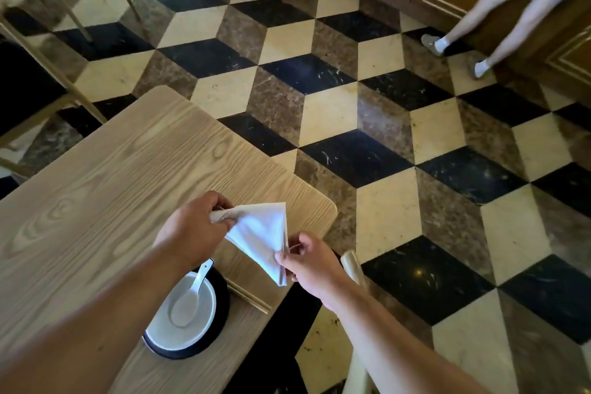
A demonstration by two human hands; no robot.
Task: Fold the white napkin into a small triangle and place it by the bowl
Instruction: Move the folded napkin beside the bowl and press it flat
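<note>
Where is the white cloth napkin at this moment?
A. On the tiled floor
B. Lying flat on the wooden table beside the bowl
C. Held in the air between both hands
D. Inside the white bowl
C: the white cloth napkin, already a triangle shape, is pinched by the left hand at one corner and the right hand at another, above the light wooden table, not beside the white bowl.

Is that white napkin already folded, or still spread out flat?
Folded. The white napkin is a triangle held above the table, pinched between the left hand and right hand, not yet laid down.
</note>
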